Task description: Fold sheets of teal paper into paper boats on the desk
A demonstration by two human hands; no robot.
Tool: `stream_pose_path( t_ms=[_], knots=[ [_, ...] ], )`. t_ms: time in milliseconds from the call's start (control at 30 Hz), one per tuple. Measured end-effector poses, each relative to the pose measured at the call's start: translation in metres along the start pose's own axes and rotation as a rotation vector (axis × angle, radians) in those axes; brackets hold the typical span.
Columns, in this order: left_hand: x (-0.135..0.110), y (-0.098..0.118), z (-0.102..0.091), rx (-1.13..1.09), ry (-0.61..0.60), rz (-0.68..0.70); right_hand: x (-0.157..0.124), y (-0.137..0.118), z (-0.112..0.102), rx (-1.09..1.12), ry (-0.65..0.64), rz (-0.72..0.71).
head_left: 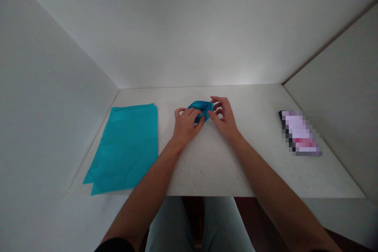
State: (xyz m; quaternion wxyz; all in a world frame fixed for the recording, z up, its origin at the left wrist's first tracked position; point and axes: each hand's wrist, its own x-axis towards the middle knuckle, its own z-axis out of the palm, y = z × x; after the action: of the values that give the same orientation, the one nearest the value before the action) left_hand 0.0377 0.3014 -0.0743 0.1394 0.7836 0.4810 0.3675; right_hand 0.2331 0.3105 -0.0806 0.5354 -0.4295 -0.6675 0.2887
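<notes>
A small folded piece of blue paper [201, 105] is between my two hands, just above or on the white table. My left hand [186, 126] grips its left side, with the fingers over the top and the thumb at the near edge. On the other side, my right hand [223, 116] pinches the paper's right corner between thumb and fingers. The folds form a hollow, boat-like shape that opens upward. Part of it is hidden behind my left fingers.
Flat blue sheets [126, 147] lie overlapped on the left of the white table [206, 169]. At the right lies a pixelated, phone-like object [301, 134]. White walls enclose the table at the back and both sides. My legs are below its front edge.
</notes>
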Motion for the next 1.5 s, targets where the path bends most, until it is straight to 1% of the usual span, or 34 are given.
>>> stream_pose_path(
  t_ms=[167, 300, 467, 533, 667, 733, 800, 900, 1067, 1133, 1267, 1500],
  knots=[
    [0.0, -0.002, -0.002, 0.055, -0.009, 0.025, 0.0, 0.0, -0.002, -0.133, 0.036, -0.09],
    [-0.001, -0.006, -0.001, 0.092, 0.013, 0.004, 0.0, 0.002, -0.002, -0.211, 0.04, -0.129],
    [-0.001, -0.006, -0.001, 0.122, 0.038, -0.034, -0.001, 0.008, -0.007, -0.34, 0.001, -0.217],
    [0.0, -0.003, -0.003, 0.169, 0.026, -0.061, -0.001, 0.009, -0.01, -0.418, -0.004, -0.262],
    [0.001, 0.004, -0.008, 0.314, -0.05, -0.126, 0.001, 0.007, -0.014, -0.552, -0.018, -0.34],
    [0.001, 0.006, -0.009, 0.359, -0.07, -0.126, 0.002, 0.005, -0.015, -0.586, -0.05, -0.372],
    [0.0, 0.006, -0.008, 0.383, -0.065, -0.107, 0.003, 0.004, -0.017, -0.614, -0.068, -0.389],
    [-0.001, 0.004, -0.007, 0.393, -0.051, -0.085, 0.004, 0.005, -0.018, -0.657, -0.05, -0.375],
    [-0.002, 0.004, -0.008, 0.394, -0.077, -0.085, 0.006, 0.009, -0.019, -0.684, 0.021, -0.318],
    [-0.002, 0.005, -0.008, 0.396, -0.076, -0.091, 0.007, 0.009, -0.018, -0.643, 0.035, -0.287],
    [-0.002, 0.005, -0.008, 0.407, -0.067, -0.105, 0.005, 0.007, -0.014, -0.486, 0.046, -0.216],
    [-0.002, 0.005, -0.009, 0.415, -0.069, -0.138, 0.005, 0.011, -0.01, -0.334, 0.069, -0.162]
  ],
)
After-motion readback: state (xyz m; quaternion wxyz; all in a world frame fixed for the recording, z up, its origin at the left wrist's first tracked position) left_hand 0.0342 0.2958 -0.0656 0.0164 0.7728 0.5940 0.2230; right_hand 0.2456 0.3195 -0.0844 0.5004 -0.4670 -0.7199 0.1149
